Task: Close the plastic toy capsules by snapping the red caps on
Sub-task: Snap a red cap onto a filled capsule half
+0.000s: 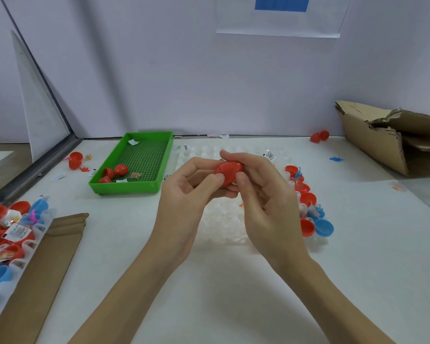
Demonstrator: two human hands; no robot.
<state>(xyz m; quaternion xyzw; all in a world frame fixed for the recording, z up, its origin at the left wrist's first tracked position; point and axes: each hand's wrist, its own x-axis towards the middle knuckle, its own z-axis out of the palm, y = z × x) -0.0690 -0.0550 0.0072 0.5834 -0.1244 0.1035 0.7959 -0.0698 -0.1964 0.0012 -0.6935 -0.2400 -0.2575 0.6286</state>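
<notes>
A red capsule cap [228, 172] is held above the middle of the table between both hands. My left hand [191, 192] grips it from the left and below, thumb against its side. My right hand [263, 192] pinches it from the right, with the thumb on its front and a finger over its top. Whatever lies under the cap is hidden by the fingers. Beneath the hands lies a clear plastic tray [224, 219] of capsule halves. More red caps [307, 199] and blue caps [323, 227] line its right side.
A green tray [134, 188] at the back left holds a few red capsules [121, 169]. Filled capsules sit in a strip at the left edge [8, 234], beside flat cardboard [47, 264]. A torn cardboard box [392, 137] stands at the back right, with loose red capsules [319, 136] near it.
</notes>
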